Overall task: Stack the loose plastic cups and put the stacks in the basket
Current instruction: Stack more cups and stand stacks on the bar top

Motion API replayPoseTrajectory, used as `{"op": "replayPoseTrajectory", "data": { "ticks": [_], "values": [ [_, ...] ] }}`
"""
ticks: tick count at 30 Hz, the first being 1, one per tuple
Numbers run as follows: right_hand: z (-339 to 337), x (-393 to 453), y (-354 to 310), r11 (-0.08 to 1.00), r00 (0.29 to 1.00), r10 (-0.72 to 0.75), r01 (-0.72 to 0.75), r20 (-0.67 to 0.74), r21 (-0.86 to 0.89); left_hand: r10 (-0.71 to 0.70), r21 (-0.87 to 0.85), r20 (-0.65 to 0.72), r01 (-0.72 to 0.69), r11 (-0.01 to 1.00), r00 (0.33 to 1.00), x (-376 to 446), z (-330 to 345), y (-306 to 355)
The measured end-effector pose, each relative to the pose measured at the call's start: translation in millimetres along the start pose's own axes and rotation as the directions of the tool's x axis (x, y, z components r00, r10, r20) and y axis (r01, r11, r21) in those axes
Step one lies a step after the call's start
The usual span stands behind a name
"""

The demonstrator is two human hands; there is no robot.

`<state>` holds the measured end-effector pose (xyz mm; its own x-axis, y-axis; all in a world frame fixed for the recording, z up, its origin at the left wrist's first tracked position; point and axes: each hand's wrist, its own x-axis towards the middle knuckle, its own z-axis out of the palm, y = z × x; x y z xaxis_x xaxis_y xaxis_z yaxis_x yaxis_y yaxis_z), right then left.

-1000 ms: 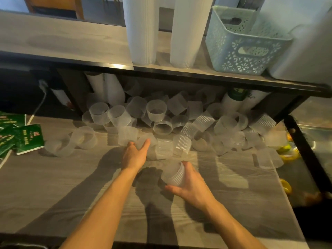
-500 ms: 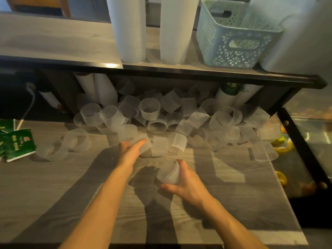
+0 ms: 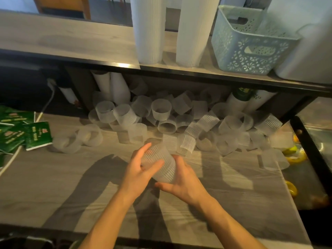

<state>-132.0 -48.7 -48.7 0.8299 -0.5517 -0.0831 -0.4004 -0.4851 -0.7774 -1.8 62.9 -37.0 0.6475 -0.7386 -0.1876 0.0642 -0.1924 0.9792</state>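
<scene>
My left hand and right hand both curl round ribbed cups, one nesting into the other, just in front of the loose pile. I should align the rims squarely, then push gently. The basket waits on the shelf beyond the pile.

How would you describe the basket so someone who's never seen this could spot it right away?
Look at the upper shelf above the pile of loose cups. At its right end, beside two tall white cup stacks, sits the basket. It is the only pale blue, square thing there, with lacy cut-out walls.
</scene>
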Motion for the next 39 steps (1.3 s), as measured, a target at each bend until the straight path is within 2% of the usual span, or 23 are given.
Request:
{"op": "replayPoseTrajectory", "data": {
  "ticks": [4, 7, 9, 11, 13, 17, 20, 24, 28, 30, 35, 39],
  "values": [
    [-1, -3, -5, 0.999, 1.0, 0.0, 0.0, -0.007, 0.037, 0.032, 0.048, -0.007, -0.032, 0.998, 0.999, -5, 0, -2],
    [-2, -4, -6, 0.997, 0.999, -0.002, 0.004, -0.034, 0.074, 0.038, 0.21, 0.148, -0.069, 0.975, 0.988, -12, 7, -3],
    [-4, -6, -3, 0.997, 1.0, -0.007, 0.009, -0.029, 0.073, 0.004, 0.21, 0.25, -0.058, 0.976, 0.968, -17, 13, -7],
    [-5, -9, 4, 0.998, 1.0, 0.011, -0.01, -0.014, 0.068, -0.046, 0.202, 0.289, -0.014, 0.979, 0.956, -18, 14, -11],
    [-7, -14, 10, 0.997, 0.999, 0.048, -0.047, -0.012, 0.06, -0.062, 0.212, 0.231, 0.012, 0.977, 0.971, -12, 16, -11],
    [-16, -14, 17, 0.992, 0.992, 0.113, -0.109, -0.049, 0.068, -0.013, 0.33, 0.005, 0.011, 0.944, 1.0, 28, 20, -12],
    [-26, -14, 23, 0.989, 0.985, 0.15, -0.147, -0.089, 0.034, 0.058, 0.495, -0.02, -0.041, 0.868, 0.998, 68, 23, -16],
    [-39, -21, 33, 0.974, 0.967, 0.227, -0.225, -0.114, 0.035, 0.107, 0.746, 0.187, -0.212, 0.631, 0.977, 106, 28, -20],
    [-46, -27, 43, 0.964, 0.956, 0.266, -0.262, -0.125, 0.046, 0.037, 0.796, 0.294, -0.265, 0.545, 0.955, 120, 36, -30],
    [-47, -28, 46, 0.961, 0.953, 0.276, -0.271, -0.129, 0.054, 0.026, 0.786, 0.281, -0.246, 0.567, 0.959, 119, 36, -37],
    [-44, -24, 48, 0.956, 0.95, 0.294, -0.289, -0.108, 0.056, 0.05, 0.676, 0.138, -0.13, 0.725, 0.989, 100, 26, -34],
    [-41, -20, 46, 0.958, 0.956, 0.286, -0.284, -0.069, 0.04, -0.02, 0.432, 0.088, -0.02, 0.902, 0.996, 79, 10, -26]
  ]
}}
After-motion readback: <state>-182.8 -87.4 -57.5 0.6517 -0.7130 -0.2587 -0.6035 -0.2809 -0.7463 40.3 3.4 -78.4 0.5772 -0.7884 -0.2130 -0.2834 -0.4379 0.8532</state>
